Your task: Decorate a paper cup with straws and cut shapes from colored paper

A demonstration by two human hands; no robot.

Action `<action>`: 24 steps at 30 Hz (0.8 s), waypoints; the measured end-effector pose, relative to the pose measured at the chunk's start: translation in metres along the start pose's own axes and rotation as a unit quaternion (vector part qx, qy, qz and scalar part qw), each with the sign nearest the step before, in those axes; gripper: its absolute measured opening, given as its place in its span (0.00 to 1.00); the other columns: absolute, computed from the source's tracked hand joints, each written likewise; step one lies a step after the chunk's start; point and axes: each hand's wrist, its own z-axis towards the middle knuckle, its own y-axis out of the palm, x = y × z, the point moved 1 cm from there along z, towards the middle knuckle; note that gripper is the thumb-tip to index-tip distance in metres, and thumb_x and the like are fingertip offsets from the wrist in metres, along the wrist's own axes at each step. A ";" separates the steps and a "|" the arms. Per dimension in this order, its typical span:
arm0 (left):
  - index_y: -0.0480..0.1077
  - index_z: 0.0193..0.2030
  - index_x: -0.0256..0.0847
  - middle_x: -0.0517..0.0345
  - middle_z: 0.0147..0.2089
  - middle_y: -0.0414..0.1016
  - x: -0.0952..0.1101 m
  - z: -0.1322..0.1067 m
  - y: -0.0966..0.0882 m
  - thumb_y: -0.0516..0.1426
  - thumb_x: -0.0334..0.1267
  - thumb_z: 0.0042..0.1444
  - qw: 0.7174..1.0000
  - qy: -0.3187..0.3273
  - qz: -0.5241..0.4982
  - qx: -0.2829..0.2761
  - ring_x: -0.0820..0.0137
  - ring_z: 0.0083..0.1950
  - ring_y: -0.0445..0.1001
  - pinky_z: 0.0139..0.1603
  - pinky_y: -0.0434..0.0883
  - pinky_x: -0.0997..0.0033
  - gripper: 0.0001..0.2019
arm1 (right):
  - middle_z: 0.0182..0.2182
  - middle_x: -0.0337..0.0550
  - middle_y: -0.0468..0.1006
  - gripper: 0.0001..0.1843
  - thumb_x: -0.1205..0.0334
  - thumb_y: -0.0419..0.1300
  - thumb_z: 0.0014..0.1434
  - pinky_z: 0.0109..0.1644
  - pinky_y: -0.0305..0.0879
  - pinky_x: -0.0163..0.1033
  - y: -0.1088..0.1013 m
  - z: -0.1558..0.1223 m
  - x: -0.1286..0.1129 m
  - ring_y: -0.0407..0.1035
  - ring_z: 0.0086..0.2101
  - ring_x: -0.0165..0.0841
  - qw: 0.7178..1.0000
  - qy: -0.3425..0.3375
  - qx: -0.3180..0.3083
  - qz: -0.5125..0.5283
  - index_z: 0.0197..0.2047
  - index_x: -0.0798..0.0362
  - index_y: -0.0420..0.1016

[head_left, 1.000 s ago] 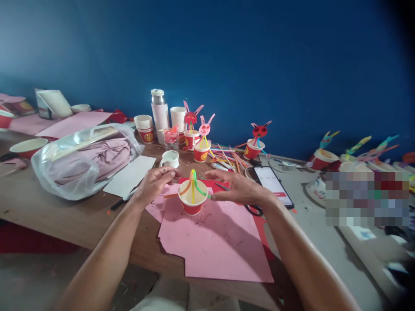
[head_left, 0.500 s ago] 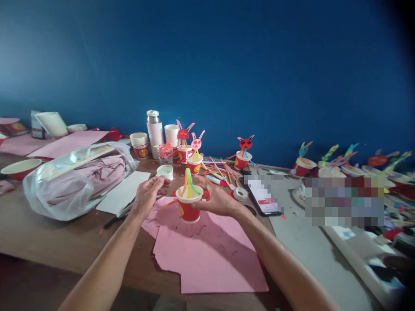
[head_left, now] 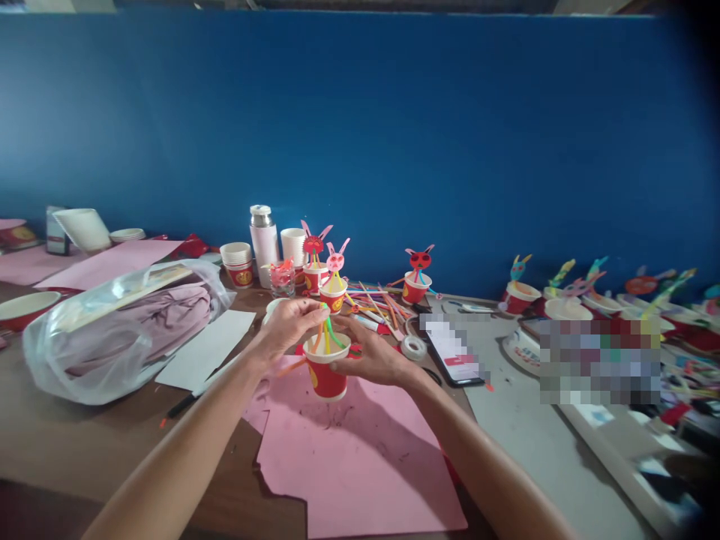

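A red paper cup (head_left: 326, 379) with a white rim is upright over a sheet of pink paper (head_left: 360, 465). My right hand (head_left: 374, 352) grips its right side, thumb low on the wall and fingers behind the rim. Green, yellow and orange pipe cleaners (head_left: 328, 337) rise from the cup and meet at the top. My left hand (head_left: 292, 324) pinches that joined tip between thumb and forefinger. An orange pipe cleaner (head_left: 291, 367) sticks out at the cup's left. Behind my left hand, a small white tub (head_left: 273, 307) is mostly hidden.
Finished cup figures with animal heads, including a pink one (head_left: 336, 259) and a red one (head_left: 419, 259), stand behind. Loose pipe cleaners (head_left: 388, 300), a tape roll (head_left: 413, 347) and a phone (head_left: 453, 349) lie to the right. A plastic bag (head_left: 129, 330) and a flask (head_left: 264, 244) are leftward.
My left hand has moved right, from beside the white tub to the top of the pipe cleaners, and closed on them. My right hand stays on the cup. The camera view has tilted slightly up.
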 end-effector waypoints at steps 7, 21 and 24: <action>0.71 0.34 0.37 0.62 0.23 0.72 -0.016 -0.003 0.001 0.62 0.41 0.44 0.997 -0.021 -0.078 0.014 0.74 0.24 0.70 0.25 0.66 0.76 0.12 | 0.59 0.48 0.61 0.38 0.55 0.64 0.49 0.56 0.58 0.47 0.001 0.001 0.001 0.59 0.56 0.41 0.999 -0.020 -0.001 -0.033 0.61 0.47 0.55; 0.73 0.34 0.39 0.59 0.27 0.76 -0.028 -0.006 0.007 0.59 0.39 0.46 0.992 0.089 0.033 0.082 0.71 0.27 0.73 0.27 0.69 0.76 0.08 | 0.53 0.45 0.69 0.30 0.53 0.63 0.51 0.52 0.61 0.48 -0.006 0.000 -0.012 0.64 0.51 0.41 0.995 -0.009 0.041 -0.095 0.57 0.45 0.63; 0.73 0.35 0.39 0.58 0.30 0.77 -0.022 -0.014 0.011 0.58 0.39 0.49 0.988 0.122 0.075 0.060 0.70 0.31 0.73 0.31 0.69 0.75 0.08 | 0.45 0.43 0.75 0.16 0.55 0.55 0.59 0.49 0.63 0.43 -0.009 0.001 -0.017 0.69 0.45 0.36 0.990 -0.015 0.119 -0.075 0.49 0.48 0.71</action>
